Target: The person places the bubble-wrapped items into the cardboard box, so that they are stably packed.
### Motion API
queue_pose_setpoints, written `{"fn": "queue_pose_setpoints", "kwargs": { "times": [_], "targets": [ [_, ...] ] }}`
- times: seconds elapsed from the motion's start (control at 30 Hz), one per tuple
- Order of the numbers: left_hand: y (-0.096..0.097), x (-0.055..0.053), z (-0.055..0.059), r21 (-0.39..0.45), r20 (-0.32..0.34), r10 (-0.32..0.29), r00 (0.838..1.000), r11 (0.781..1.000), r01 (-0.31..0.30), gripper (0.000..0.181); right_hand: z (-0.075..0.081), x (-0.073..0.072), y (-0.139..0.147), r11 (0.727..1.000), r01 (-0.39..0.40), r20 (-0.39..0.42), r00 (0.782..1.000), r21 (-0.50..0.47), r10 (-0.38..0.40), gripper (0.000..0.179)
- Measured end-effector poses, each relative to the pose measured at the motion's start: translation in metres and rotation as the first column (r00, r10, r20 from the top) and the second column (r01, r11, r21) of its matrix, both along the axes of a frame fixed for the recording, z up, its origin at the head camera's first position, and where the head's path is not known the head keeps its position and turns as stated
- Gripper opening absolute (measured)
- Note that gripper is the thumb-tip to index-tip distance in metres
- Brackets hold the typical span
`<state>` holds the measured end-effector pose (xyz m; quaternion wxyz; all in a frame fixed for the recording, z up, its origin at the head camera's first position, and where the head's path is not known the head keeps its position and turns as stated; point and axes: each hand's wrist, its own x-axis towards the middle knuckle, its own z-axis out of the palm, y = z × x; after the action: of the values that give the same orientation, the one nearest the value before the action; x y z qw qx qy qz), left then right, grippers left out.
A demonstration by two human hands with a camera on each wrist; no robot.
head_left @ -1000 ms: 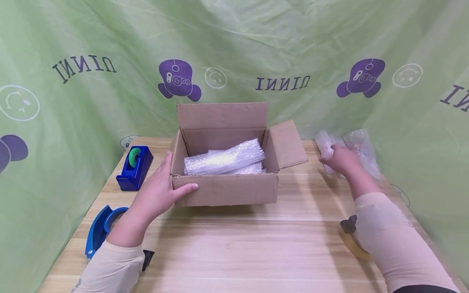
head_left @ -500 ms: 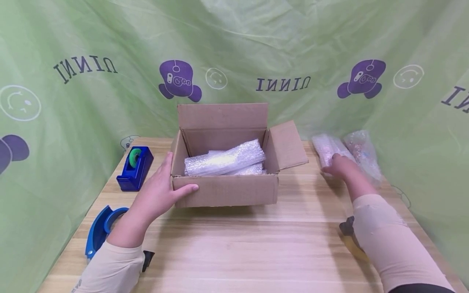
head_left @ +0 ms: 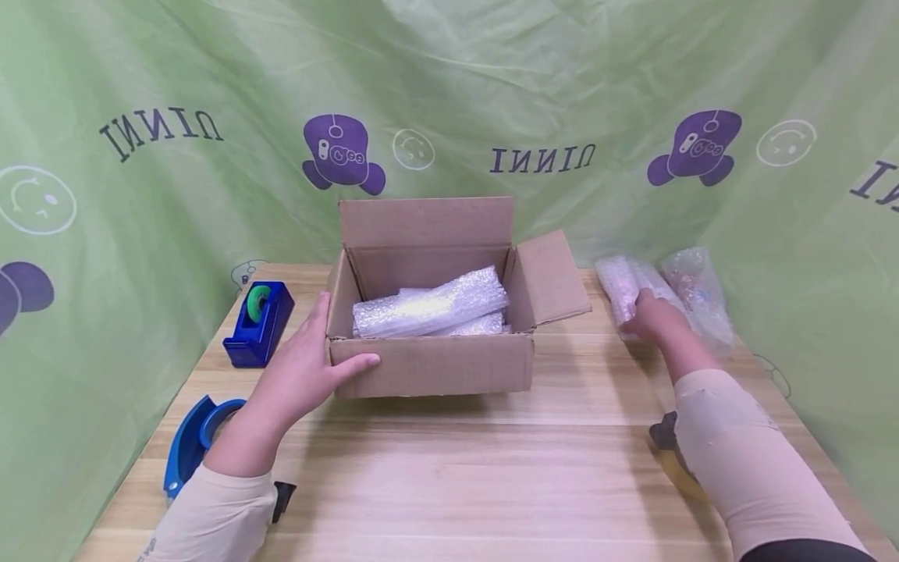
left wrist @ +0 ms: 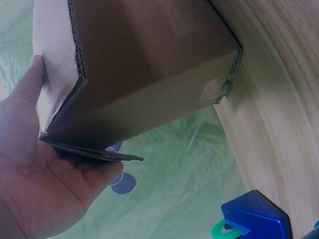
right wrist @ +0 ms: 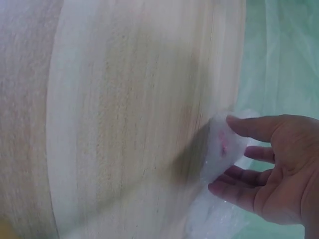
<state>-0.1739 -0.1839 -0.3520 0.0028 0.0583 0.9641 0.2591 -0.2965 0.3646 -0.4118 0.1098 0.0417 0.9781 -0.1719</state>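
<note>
My left hand holds the near left corner of an open cardboard box, thumb along its front. In the left wrist view, the fingers of that hand curl round the box's flap edge. Rolled bubble-wrap packages lie inside the box, one slanting across the others. At the back right, my right hand grips a bubble-wrapped package with something pinkish inside. The right wrist view has thumb and fingers of the hand on either side of the clear wrap.
Another bubble-wrapped package lies right of the gripped one. A blue tape dispenser with green tape stands left of the box. Nearer is a blue tape gun. A yellow tape roll is partly behind my right forearm. Green curtain surrounds the table.
My right hand has shifted slightly right and nearer on the bubble-wrapped package, which has turned a little and lies more spread out. My left hand and the box keep their place.
</note>
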Motion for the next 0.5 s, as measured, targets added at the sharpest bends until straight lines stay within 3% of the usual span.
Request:
{"fn": "queue_pose_setpoints", "kwargs": {
  "times": [0.23,0.5],
  "targets": [
    [0.000,0.000,0.000,0.003,0.001,0.001,1.000,1.000,-0.001,0.129,0.008,0.004,0.004,1.000,-0.004,-0.087,0.996,-0.021,0.002,0.058],
    [0.000,0.001,0.001,0.006,0.005,0.005,1.000,1.000,-0.005,0.130,0.018,0.009,0.009,1.000,-0.013,-0.161,0.987,-0.016,0.010,0.043]
  ]
}}
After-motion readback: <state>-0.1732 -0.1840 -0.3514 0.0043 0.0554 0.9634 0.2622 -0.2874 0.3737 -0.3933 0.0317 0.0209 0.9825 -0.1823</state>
